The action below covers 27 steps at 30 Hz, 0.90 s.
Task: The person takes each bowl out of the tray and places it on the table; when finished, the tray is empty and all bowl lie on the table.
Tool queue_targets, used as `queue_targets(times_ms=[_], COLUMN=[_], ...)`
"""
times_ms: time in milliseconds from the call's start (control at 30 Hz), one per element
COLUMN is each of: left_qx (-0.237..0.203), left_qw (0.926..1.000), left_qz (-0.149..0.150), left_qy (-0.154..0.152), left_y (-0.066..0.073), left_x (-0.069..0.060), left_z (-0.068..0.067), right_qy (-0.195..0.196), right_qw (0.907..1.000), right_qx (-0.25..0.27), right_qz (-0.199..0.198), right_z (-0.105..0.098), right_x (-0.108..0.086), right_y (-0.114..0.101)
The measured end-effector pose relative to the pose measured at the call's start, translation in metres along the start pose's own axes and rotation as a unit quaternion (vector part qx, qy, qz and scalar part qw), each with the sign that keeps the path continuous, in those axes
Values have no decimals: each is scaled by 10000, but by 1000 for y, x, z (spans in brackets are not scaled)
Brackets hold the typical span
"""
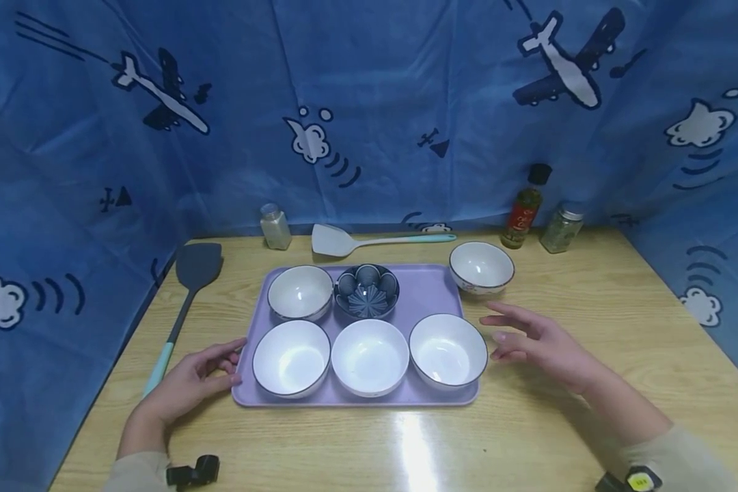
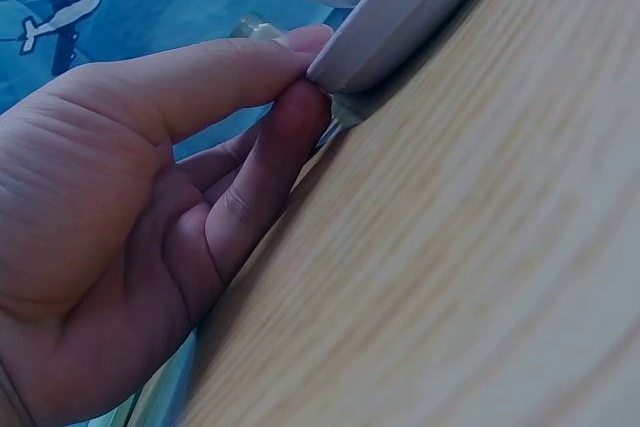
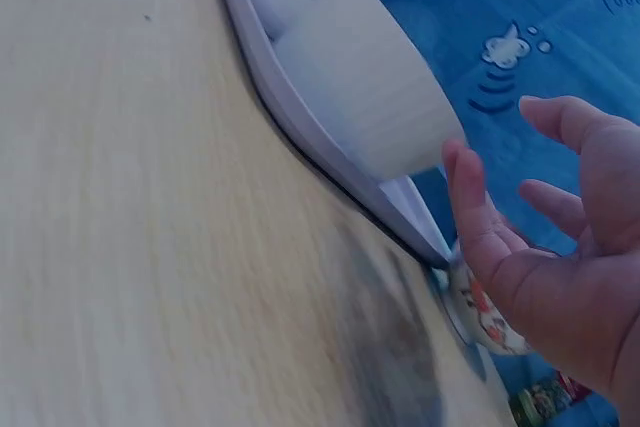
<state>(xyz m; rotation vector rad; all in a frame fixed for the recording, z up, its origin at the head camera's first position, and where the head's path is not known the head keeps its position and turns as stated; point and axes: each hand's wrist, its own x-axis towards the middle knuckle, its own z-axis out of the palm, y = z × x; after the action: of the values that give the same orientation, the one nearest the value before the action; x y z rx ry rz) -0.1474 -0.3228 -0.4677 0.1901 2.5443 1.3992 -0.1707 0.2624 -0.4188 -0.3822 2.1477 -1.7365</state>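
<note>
Left hand (image 1: 195, 377) pinches the tray (image 1: 429, 290) left of centre; right hand (image 1: 542, 345), fingers apart, is beside a bowl (image 1: 447, 350) right of centre. I'd hold the tray level.

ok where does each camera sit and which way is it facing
Head: worn on the head, facing forward and down at the purple tray and blue cloth; left hand, right hand and forearms show.
Left wrist: worn there, looking along its hand to the tray's edge it pinches; only that hand shows.
Right wrist: worn there, looking past its hand to the tray and a white bowl; only that hand shows.
Shared: head and right wrist show the flowered bowl off the tray.
</note>
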Motion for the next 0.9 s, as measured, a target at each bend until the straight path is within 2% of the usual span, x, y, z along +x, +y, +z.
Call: queue_targets(times_ms=[300, 500, 900], left_qx=[-17, -2, -13], left_qw=[10000, 10000, 10000], left_qz=[59, -23, -4], left_qy=[-25, -13, -59], left_y=[3, 4, 8], left_x=[-3, -3, -5], left_z=[0, 0, -1], right_qy=[-417, -784, -676], right_qw=[9984, 9959, 9945], right_qx=[270, 325, 715], right_qz=[276, 308, 353], right_z=[13, 21, 30], right_x=[2, 2, 0], right_y=[8, 11, 12])
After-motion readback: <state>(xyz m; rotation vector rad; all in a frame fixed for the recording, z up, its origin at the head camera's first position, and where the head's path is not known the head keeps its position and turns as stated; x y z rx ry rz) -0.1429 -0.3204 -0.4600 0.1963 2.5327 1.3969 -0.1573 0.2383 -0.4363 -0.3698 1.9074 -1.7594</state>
